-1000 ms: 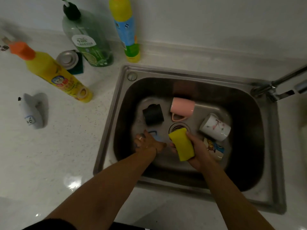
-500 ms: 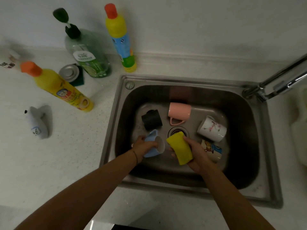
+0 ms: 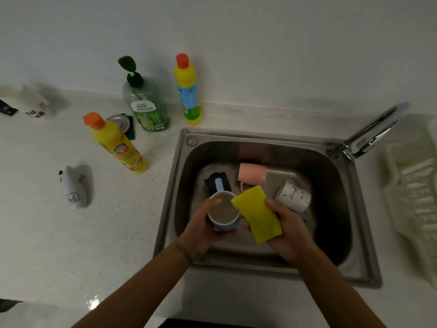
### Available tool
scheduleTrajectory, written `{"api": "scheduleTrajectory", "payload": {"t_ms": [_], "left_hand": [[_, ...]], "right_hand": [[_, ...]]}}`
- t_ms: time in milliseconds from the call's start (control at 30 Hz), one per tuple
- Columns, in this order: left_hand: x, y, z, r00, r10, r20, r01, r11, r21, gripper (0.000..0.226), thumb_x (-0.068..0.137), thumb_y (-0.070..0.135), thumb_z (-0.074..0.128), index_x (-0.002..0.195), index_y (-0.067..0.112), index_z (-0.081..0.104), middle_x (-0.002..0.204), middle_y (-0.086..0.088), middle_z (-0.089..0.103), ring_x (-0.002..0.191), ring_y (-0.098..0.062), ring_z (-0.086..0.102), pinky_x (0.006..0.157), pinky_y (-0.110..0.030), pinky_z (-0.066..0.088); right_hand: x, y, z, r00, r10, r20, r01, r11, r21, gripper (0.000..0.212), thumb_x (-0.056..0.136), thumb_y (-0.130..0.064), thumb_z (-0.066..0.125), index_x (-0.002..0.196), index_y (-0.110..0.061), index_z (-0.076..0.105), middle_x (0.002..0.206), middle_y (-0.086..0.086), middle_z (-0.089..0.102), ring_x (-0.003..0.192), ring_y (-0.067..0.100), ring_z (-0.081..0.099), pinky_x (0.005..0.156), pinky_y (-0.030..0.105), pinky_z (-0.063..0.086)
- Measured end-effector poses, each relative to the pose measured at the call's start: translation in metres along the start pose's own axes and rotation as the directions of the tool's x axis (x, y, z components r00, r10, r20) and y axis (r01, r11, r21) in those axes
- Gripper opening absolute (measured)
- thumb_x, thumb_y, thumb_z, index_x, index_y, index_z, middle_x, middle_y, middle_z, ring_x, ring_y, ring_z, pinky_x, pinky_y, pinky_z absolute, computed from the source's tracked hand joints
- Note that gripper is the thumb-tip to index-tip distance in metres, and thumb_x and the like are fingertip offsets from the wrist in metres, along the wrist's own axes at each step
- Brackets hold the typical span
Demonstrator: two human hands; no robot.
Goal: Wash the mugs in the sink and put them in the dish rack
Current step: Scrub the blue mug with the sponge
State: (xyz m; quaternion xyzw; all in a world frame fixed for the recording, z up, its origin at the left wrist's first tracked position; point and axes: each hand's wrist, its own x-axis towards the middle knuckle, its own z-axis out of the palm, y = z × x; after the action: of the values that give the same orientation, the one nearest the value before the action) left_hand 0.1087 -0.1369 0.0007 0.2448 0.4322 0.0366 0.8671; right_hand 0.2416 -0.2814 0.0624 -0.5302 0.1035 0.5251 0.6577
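Now the left hand [image 3: 201,229] grips the blue mug [image 3: 223,213] upright above the sink [image 3: 272,268], frame centre; half a second ago it lay tilted low in the basin. Right hand [image 3: 287,227] pinches the yellow sponge [image 3: 257,213], touching the mug rim. Black mug [image 3: 217,184], pink mug [image 3: 251,172] and white mug [image 3: 293,196] lie unmoved on the basin floor. Dish rack [image 3: 411,185] on desk [image 3: 71,233], right edge.

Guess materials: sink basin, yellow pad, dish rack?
Sink basin: brushed stainless steel, going by its grey metallic sheen. Yellow pad: soft sponge or cloth, matte, bending in the right hand. Dish rack: probably moulded plastic, pale and slightly translucent.
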Motion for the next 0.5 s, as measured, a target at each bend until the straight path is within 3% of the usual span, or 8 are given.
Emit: {"api": "scheduleTrajectory", "payload": {"t_ms": [67,100,167,200,267,333,400,500], "left_hand": [[0.002,0.002,0.007,0.997,0.065,-0.048,-0.063,0.997,0.038,0.065,0.079,0.04,0.072,0.139,0.021,0.055,0.132,-0.014,0.064,0.112,-0.031,0.066,0.08,-0.05,0.062],[0.003,0.003,0.01,0.993,0.1,-0.067,-0.096,0.993,0.064,0.07,0.078,0.041,0.077,0.14,0.025,0.051,0.135,-0.014,0.06,0.116,-0.033,0.063,0.079,-0.049,0.062],[0.004,0.003,0.012,0.986,0.154,-0.07,-0.146,0.984,0.105,0.077,0.073,0.045,0.085,0.138,0.03,0.048,0.138,-0.012,0.055,0.12,-0.035,0.061,0.074,-0.045,0.063],[0.005,0.003,0.013,0.984,0.17,-0.058,-0.162,0.979,0.126,0.08,0.068,0.047,0.086,0.137,0.032,0.048,0.139,-0.011,0.055,0.121,-0.035,0.061,0.072,-0.042,0.062],[0.006,0.002,0.015,0.979,0.2,-0.046,-0.191,0.97,0.152,0.088,0.059,0.052,0.088,0.135,0.035,0.048,0.141,-0.01,0.054,0.122,-0.034,0.06,0.072,-0.039,0.061],[0.006,-0.001,0.016,0.974,0.224,-0.038,-0.217,0.965,0.146,0.091,0.056,0.051,0.088,0.136,0.035,0.048,0.141,-0.008,0.054,0.123,-0.034,0.059,0.073,-0.039,0.061],[0.006,-0.001,0.016,0.968,0.25,-0.019,-0.245,0.959,0.142,0.089,0.056,0.046,0.088,0.135,0.034,0.048,0.14,-0.009,0.053,0.123,-0.035,0.059,0.078,-0.04,0.06],[0.004,0.0,0.016,0.955,0.297,-0.018,-0.289,0.941,0.174,0.079,0.064,0.035,0.084,0.134,0.032,0.048,0.141,-0.009,0.05,0.12,-0.033,0.06,0.073,-0.033,0.06]], "right_hand": [[-0.013,-0.006,0.01,0.973,-0.213,0.086,0.23,0.907,-0.354,0.031,0.091,-0.029,0.063,0.12,-0.021,0.068,0.113,0.005,0.075,0.106,0.025,0.07,0.091,0.038,0.057],[-0.018,-0.007,0.015,0.924,-0.343,0.17,0.373,0.71,-0.598,0.023,0.094,-0.03,0.063,0.115,-0.028,0.071,0.112,-0.006,0.075,0.104,0.012,0.069,0.086,0.023,0.055],[-0.022,-0.005,0.018,0.752,-0.529,0.394,0.492,0.053,-0.869,0.021,0.096,-0.038,0.06,0.113,-0.032,0.071,0.113,-0.021,0.068,0.103,-0.004,0.062,0.087,0.01,0.045],[-0.021,-0.002,0.02,0.685,-0.533,0.496,0.474,-0.19,-0.86,0.023,0.095,-0.039,0.058,0.111,-0.031,0.071,0.113,-0.02,0.067,0.103,-0.005,0.059,0.09,0.011,0.04],[-0.015,0.007,0.024,0.64,-0.436,0.632,0.426,-0.483,-0.765,0.022,0.093,-0.038,0.058,0.106,-0.028,0.072,0.11,-0.01,0.071,0.101,0.005,0.061,0.089,0.02,0.044],[-0.011,0.015,0.03,0.664,-0.35,0.66,0.384,-0.598,-0.703,0.022,0.093,-0.038,0.06,0.108,-0.025,0.071,0.11,-0.005,0.072,0.101,0.011,0.062,0.083,0.026,0.05],[-0.013,0.018,0.033,0.677,-0.34,0.653,0.384,-0.593,-0.708,0.032,0.092,-0.039,0.063,0.12,-0.023,0.067,0.12,-0.003,0.07,0.109,0.014,0.063,0.083,0.027,0.052],[-0.016,0.02,0.03,0.733,-0.226,0.642,0.456,-0.537,-0.71,0.054,0.094,-0.036,0.061,0.145,-0.021,0.048,0.145,-0.001,0.054,0.129,0.015,0.052,0.094,0.028,0.049]]}}
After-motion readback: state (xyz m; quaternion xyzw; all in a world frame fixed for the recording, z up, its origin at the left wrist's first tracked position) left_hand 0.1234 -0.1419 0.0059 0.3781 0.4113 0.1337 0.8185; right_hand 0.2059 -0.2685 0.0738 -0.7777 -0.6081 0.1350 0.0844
